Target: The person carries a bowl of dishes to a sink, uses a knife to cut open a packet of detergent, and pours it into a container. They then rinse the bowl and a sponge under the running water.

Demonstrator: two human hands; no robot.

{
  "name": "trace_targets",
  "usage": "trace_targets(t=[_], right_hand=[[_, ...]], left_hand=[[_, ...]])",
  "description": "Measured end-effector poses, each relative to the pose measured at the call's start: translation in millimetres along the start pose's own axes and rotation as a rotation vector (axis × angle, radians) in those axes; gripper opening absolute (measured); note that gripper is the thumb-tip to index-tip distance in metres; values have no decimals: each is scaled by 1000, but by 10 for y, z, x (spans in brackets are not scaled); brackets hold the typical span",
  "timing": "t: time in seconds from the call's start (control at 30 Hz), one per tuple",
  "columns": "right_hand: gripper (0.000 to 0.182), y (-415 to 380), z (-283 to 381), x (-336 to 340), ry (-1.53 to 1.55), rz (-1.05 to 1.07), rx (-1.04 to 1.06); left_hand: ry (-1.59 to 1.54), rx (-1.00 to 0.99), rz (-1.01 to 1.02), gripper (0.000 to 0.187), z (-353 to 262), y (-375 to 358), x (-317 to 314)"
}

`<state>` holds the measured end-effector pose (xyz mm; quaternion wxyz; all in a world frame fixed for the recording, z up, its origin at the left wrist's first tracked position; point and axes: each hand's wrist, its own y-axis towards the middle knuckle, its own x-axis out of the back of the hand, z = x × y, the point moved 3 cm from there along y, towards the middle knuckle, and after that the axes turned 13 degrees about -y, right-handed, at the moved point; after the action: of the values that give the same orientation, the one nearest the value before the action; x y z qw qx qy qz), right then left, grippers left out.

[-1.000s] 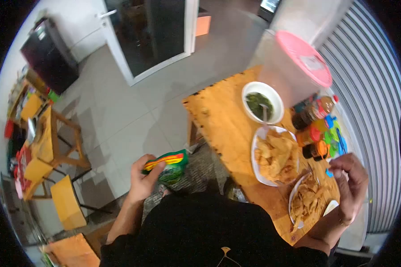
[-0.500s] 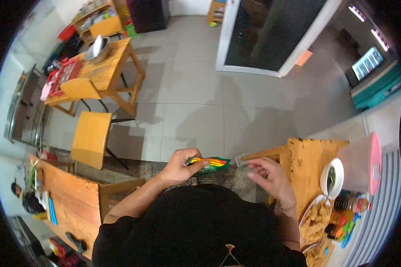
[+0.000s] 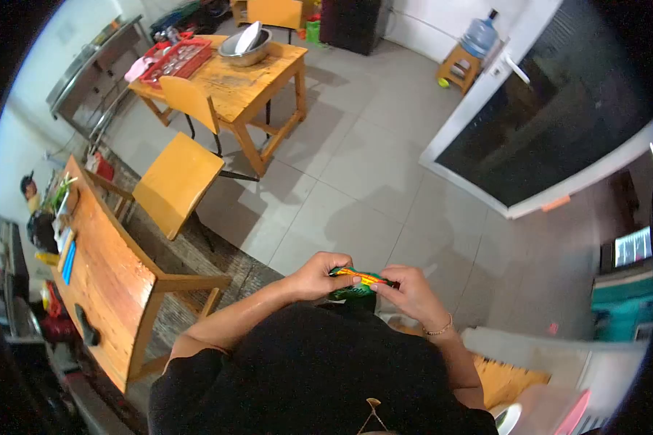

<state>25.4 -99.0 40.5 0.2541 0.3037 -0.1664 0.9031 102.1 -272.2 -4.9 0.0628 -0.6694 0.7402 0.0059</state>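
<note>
A green packet (image 3: 352, 289) with a yellow and red band is held in front of my black shirt. My left hand (image 3: 322, 277) grips its left end, thumb on top. Its right end is pinched between the thumb and fingers of my right hand (image 3: 411, 291). The packet's printing is too small to read, and its lower part is partly hidden by shadow and my fingers.
A wooden table (image 3: 116, 290) with blue sticks stands at left, a yellow chair (image 3: 179, 183) beyond it. A farther table carries a red crate (image 3: 176, 61) and a metal bowl (image 3: 244, 48). A glass door (image 3: 537, 109) stands at right. Another table (image 3: 511, 380) is at lower right.
My right hand has moved left and taken hold of the packet's right end. The view has turned left, so the right-hand table with the food has mostly slid out of sight.
</note>
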Motion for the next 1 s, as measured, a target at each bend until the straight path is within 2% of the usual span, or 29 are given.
trace_targets(t=[0.1,0.2,0.27,0.37,0.43,0.5,0.57,0.63,0.7,0.77,0.83,0.9,1.0], right_hand=[[16,367,-239,369,-142,128,67],[17,728,-273,720,-211,187,153],[16,930,-273,876,-279,202,208],[15,1241,-278,959,-327,270,334],[14,1460,-230,942,-304,335,396],[13,1700,-150,897,-279,403,459],[14,1948,-89,840,-262,477,400],[14,2210,23,740,-243,518,413],[15,2416,100,633,-233,563,414],[21,2689,113,518,106,574,214],[24,3029,136,468,93,572,180],[27,3322,80,398,87,563,130],[32,3748,-76,242,272,599,-26]], left_hand=[[5,38,-53,23,-25,410,41],[25,-95,-127,20,-48,732,63],[-64,-41,-194,20,-44,865,53],[-152,28,-252,19,61,977,138],[-103,-119,-330,22,15,999,222],[-103,-119,-367,24,-25,999,400],[-96,61,-387,23,-56,966,580],[-100,67,-470,22,-125,907,819],[-173,-7,-549,21,-96,834,1053],[-98,-71,-637,21,-106,741,1320],[-161,84,-756,22,-249,583,1579],[-261,137,-829,22,-321,452,1757],[-25,111,-973,22,-189,275,2067]])
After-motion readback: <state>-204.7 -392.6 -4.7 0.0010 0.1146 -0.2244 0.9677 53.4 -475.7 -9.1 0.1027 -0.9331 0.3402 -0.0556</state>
